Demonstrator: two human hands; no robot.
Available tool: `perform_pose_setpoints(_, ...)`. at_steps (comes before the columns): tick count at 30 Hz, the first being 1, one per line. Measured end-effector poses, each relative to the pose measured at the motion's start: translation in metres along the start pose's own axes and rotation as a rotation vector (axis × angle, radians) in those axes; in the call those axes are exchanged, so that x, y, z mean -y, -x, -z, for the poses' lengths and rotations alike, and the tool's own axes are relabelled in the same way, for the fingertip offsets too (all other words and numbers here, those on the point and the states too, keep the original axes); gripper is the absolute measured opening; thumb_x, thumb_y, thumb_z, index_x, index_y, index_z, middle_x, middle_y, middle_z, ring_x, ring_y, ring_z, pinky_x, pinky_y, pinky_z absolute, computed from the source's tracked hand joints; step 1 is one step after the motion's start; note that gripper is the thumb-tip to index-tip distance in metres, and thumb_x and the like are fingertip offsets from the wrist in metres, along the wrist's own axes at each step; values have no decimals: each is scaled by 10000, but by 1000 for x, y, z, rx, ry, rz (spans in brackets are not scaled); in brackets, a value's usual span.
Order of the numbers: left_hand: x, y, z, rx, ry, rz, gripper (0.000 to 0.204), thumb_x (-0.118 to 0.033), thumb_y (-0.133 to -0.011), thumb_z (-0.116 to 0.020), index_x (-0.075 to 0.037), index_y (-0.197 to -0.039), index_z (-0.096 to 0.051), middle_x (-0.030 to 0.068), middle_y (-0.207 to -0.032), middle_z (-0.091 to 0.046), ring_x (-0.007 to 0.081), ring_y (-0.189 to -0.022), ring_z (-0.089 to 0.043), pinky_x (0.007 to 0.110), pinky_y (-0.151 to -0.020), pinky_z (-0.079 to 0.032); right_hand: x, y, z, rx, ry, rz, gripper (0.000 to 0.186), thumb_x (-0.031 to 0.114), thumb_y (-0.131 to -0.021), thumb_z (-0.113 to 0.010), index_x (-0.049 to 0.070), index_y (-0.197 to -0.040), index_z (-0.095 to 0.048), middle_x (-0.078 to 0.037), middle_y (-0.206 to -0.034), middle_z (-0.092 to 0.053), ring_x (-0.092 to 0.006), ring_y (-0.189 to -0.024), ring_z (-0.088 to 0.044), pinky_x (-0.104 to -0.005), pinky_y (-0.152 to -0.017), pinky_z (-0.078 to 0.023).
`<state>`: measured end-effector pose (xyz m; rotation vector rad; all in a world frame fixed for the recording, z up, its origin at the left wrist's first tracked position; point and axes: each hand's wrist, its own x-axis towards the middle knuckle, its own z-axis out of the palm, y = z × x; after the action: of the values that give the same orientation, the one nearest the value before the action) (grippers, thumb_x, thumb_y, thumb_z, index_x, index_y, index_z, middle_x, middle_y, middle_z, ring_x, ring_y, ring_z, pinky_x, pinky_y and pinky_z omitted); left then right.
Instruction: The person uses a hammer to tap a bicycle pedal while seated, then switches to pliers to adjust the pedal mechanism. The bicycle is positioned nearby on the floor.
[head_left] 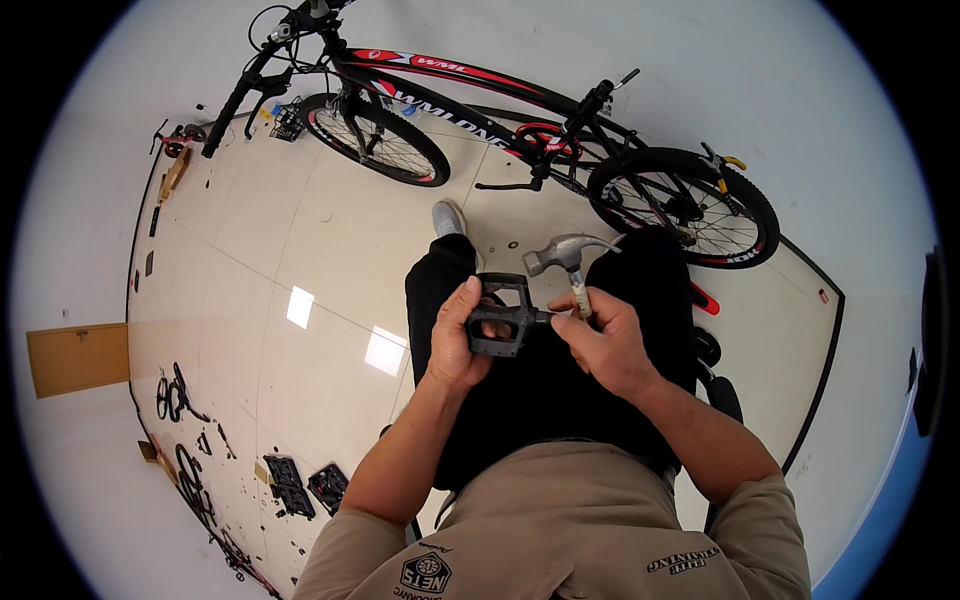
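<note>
My left hand (452,338) grips a black bicycle pedal (503,311) by its left side, with some fingers showing through the openings in its cage. The pedal's short axle points toward my right hand (615,350), whose thumb and fingertips are at the axle's end. That same hand is closed around the light handle of a claw hammer (564,252). The hammer's metal head stands up above my fingers, claw to the right. Both hands are over my lap. Beyond my knees stands a black and red bicycle (470,108) with a crank arm (511,186) reaching left.
Two dark tool cases (288,486) lie open on the tiled floor at lower left, with small parts scattered around. Further left are bike parts (178,396) and a wheel (190,480). A small ring (513,244) lies on the floor near my shoe (448,217). Walls border the room.
</note>
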<state>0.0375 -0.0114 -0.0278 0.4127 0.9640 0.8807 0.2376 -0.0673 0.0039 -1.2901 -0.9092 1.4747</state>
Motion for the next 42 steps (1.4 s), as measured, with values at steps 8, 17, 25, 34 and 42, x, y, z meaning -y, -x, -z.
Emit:
perform_pose_setpoints(8,-1,1,3,28,21,1,417,-493,-987,-571,-78,-961,-597,-2,-561,-474,131,-542,-464,280,-545,-393,-2,1,-1,46,88,-56,180,149,-938,-704,6,-843,-650,66,-626,-495,-30,-575,-415,-242,-508,-347)
perform_pose_setpoints(17,-2,2,-1,-20,31,20,406,-485,-992,-569,-80,-976,-593,-1,-563,-473,136,-542,-462,284,-540,-394,5,1,-1,38,68,31,114,94,-911,-717,7,-946,-655,70,-656,-489,-21,-597,-423,-225,-525,-341)
perform_pose_setpoints(25,-1,2,0,19,41,9,378,-465,-1000,-566,-88,-991,-585,0,-562,-472,135,-538,-459,284,-543,-395,-3,-1,-1,32,15,-108,125,113,-928,-702,14,-862,-664,59,-663,-499,-25,-607,-425,-229,-538,-352)
perform_pose_setpoints(34,1,-2,1,-8,42,9,378,-467,-1000,-567,-90,-992,-594,0,-570,-481,131,-538,-457,271,-551,-390,-1,-3,1,41,-8,-23,139,139,-937,-698,10,-919,-646,53,-656,-509,-26,-590,-451,-232,-526,-370)
perform_pose_setpoints(42,-2,1,0,13,54,17,388,-478,-997,-568,-91,-1021,-590,-5,-572,-468,124,-545,-454,266,-554,-382,-6,-4,3,95,0,-159,165,153,-946,-692,19,-873,-630,58,-652,-507,-24,-565,-430,-233,-504,-357)
